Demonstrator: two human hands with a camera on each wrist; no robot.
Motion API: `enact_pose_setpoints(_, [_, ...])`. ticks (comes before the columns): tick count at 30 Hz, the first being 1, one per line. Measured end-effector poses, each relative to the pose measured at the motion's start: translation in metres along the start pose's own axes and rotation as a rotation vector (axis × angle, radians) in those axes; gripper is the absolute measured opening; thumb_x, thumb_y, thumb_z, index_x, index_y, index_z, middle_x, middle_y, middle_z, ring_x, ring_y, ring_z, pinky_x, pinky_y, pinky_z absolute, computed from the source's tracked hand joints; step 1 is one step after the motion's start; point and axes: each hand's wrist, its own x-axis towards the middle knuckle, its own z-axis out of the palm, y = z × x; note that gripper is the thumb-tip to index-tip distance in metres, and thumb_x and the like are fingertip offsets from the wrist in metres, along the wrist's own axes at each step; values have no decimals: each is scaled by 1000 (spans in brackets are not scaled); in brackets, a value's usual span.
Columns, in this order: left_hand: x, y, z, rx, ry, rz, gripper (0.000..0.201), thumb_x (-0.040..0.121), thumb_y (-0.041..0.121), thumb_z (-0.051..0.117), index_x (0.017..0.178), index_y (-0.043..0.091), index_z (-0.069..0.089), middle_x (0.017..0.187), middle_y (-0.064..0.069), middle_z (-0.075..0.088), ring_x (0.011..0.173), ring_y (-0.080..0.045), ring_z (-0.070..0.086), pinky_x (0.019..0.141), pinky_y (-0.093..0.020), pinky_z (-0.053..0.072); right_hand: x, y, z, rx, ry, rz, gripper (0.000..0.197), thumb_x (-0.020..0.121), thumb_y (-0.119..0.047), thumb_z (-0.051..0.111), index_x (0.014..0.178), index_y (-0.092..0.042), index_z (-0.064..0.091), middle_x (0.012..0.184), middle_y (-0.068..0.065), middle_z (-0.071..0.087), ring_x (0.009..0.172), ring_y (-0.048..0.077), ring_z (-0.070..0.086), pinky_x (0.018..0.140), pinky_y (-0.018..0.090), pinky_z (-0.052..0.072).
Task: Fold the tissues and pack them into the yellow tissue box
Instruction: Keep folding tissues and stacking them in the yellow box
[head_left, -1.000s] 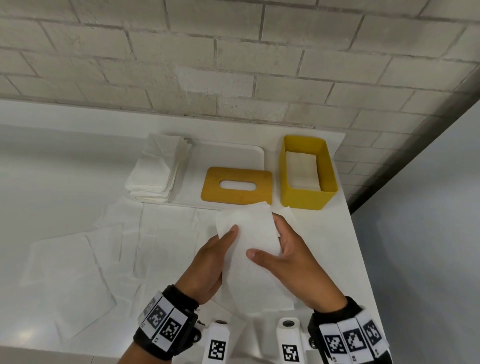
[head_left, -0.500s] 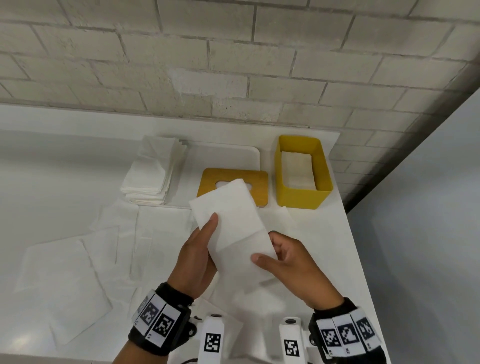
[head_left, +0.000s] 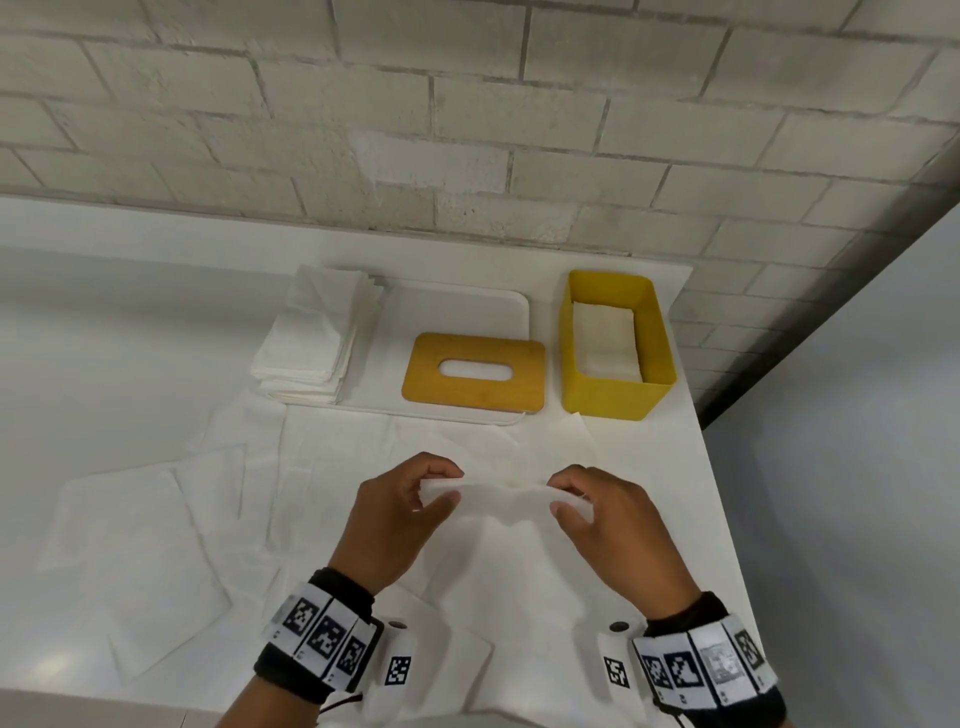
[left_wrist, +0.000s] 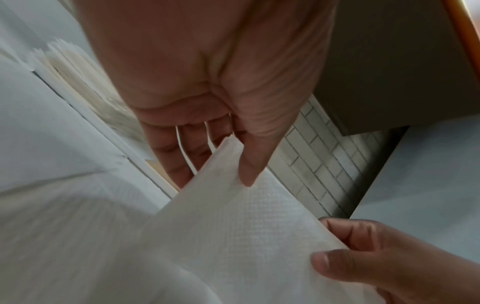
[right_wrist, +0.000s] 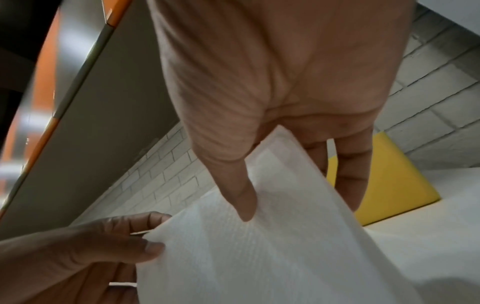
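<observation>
A folded white tissue (head_left: 501, 498) hangs between both hands above the table, seen edge-on in the head view. My left hand (head_left: 410, 499) pinches its left end, thumb on one face and fingers on the other (left_wrist: 233, 164). My right hand (head_left: 582, 501) pinches its right end the same way (right_wrist: 262, 189). The tissue (left_wrist: 241, 236) (right_wrist: 259, 257) stretches flat between them. The open yellow tissue box (head_left: 618, 392) stands at the back right and holds folded tissues (head_left: 605, 338). Its yellow lid (head_left: 475, 400) with an oval slot lies flat to the box's left.
A stack of folded tissues (head_left: 311, 338) sits at the left end of a white tray (head_left: 467, 312). Several unfolded tissues (head_left: 135, 530) lie spread over the white table (head_left: 104, 312). The table's right edge (head_left: 727, 519) runs close to my right hand. A brick wall stands behind.
The tissue has turned from a broad face-up sheet held slantwise to a level strip seen edge-on. Both hands have moved apart to its two ends, and the view tilted down a little.
</observation>
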Motion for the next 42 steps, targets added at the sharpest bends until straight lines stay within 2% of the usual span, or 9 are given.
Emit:
enact_pose_setpoints(10, [3,-1,1,69,8,127,29,89,12,77,99,38,69,102,31,70,94,1,69,87,-15,56,-2,5,-4,-66,36,1,9,91,-26,65,93,-33,61,84,-13,63,75,11,60,71,37,53])
enact_pose_setpoints(16, [2,-6,1,94,-5,115,29,87,21,81,110,36,71,107,30,70,100,0,67,90,-20,56,-1,-4,-4,-170,-49,9,23,90,-43,64,112,-37,60,100,-15,67,92,10,64,89,36,50])
enact_pose_setpoints(24, [2,-1,7,131,-8,146,25,88,13,78,105,30,72,103,27,71,99,7,65,84,-4,46,13,-31,9,-263,-66,-109,29,91,-44,61,118,-34,59,100,-9,68,90,15,65,92,34,46])
enact_pose_setpoints(27, [1,1,8,138,10,179,25,87,12,79,104,30,72,101,25,72,99,6,65,86,-11,50,19,-42,17,-273,-86,-151,23,97,-36,58,118,-28,62,102,-5,68,94,21,65,79,33,41])
enact_pose_setpoints(30, [1,-1,6,76,68,151,50,83,17,84,124,35,63,114,25,68,109,6,64,94,-17,53,23,-45,16,-232,-81,-132,15,100,-29,52,110,-29,64,97,-5,67,91,20,65,70,32,40])
enact_pose_setpoints(34, [2,4,-2,-326,84,-105,95,72,42,88,152,38,36,140,17,58,128,0,57,106,-22,47,22,-49,-6,255,104,-66,15,96,-23,65,108,-27,72,102,-15,74,96,4,67,85,24,52])
enact_pose_setpoints(38, [1,27,4,-701,-126,-123,67,80,45,74,142,27,53,136,3,68,127,-17,63,104,-38,52,18,-66,-22,670,62,14,20,99,-17,63,112,-29,71,105,-13,75,98,7,71,85,28,57])
enact_pose_setpoints(40, [3,39,10,-671,-111,-110,49,89,44,66,134,24,62,128,1,72,121,-19,67,100,-39,54,18,-69,-17,681,80,27,24,99,-17,61,116,-33,67,108,-14,74,100,6,71,86,32,59])
enact_pose_setpoints(42, [6,48,18,-534,-29,-85,32,97,40,57,125,27,67,117,2,76,110,-18,72,93,-37,58,19,-69,-7,633,132,45,30,99,-16,59,116,-41,62,108,-17,72,99,0,68,83,23,57])
